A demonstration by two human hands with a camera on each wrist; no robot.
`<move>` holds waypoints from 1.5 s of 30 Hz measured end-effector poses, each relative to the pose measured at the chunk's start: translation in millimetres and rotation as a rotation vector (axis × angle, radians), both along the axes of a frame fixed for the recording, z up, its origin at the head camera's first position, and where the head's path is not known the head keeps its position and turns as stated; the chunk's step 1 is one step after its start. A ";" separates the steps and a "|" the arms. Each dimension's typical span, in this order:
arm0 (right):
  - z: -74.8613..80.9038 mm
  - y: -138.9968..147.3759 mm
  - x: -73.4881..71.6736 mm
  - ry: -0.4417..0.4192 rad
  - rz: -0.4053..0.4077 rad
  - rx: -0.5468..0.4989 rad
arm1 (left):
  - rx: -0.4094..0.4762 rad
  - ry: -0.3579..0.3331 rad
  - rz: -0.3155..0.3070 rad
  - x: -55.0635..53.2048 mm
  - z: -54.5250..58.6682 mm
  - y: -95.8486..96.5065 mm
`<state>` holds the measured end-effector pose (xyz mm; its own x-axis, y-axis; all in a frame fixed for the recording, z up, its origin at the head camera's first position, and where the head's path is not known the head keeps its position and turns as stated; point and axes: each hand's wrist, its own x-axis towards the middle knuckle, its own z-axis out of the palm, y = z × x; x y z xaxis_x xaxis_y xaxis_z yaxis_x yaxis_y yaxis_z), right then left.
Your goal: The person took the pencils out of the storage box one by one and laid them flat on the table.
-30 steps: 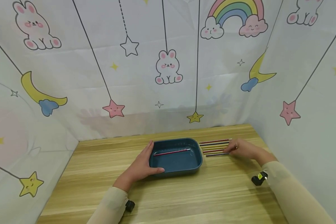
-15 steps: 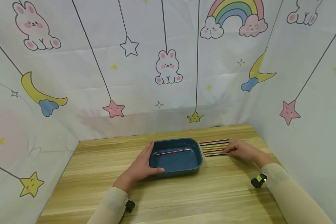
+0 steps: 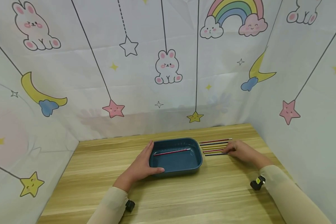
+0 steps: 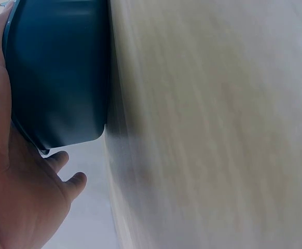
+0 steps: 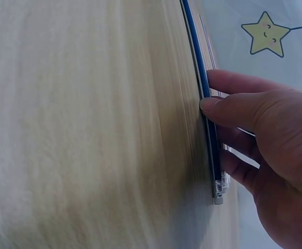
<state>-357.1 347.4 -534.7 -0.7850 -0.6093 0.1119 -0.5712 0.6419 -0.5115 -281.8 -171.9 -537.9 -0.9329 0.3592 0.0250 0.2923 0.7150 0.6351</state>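
Observation:
A dark blue rectangular plastic tray [image 3: 175, 173] stands on the wooden table. My left hand [image 3: 140, 163] holds its left end, thumb over the front rim and fingers along the left side. Inside the tray lies one red striped pencil [image 3: 172, 152]. To the right, my right hand [image 3: 242, 151] pinches a dark blue pencil [image 5: 214, 155] between thumb and forefinger, close to its eraser end. This pencil is the nearest of a row, and the hand covers the right ends of some. Behind it lie several yellow pencils [image 3: 214, 147] and a red pencil [image 3: 215, 141].
The wooden table [image 3: 184, 199] runs up to a white cloth backdrop [image 3: 140, 84] printed with rabbits, stars and moons. Cloth also hangs along the left and right sides. The row of pencils lies close to the tray's right wall.
My right hand has shifted slightly left, and the dark blue pencil has slid a little left and back, closer to the row. The left hand and the tray have stayed in place.

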 end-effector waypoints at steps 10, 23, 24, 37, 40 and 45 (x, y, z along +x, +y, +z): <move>-2.3 -3.8 2.2 0.001 -0.056 -0.020 | 0.005 0.010 -0.002 -1.2 -1.3 -0.3; 3.2 -11.0 6.7 0.000 -0.099 -0.050 | 0.007 0.007 -0.003 -0.7 -1.2 -0.3; 4.6 -13.3 7.2 -0.011 -0.116 -0.058 | 0.009 0.007 -0.004 -0.8 -1.2 -0.4; 30.5 -77.4 6.8 -0.022 -0.070 -0.122 | 0.012 0.007 -0.002 -0.9 -2.0 0.1; 36.7 -99.7 9.9 -0.029 -0.019 -0.150 | 0.011 0.000 -0.005 0.0 -2.0 -0.3; 44.0 -132.6 10.6 0.006 0.059 -0.142 | 0.019 -0.001 -0.004 -1.0 -2.8 -0.9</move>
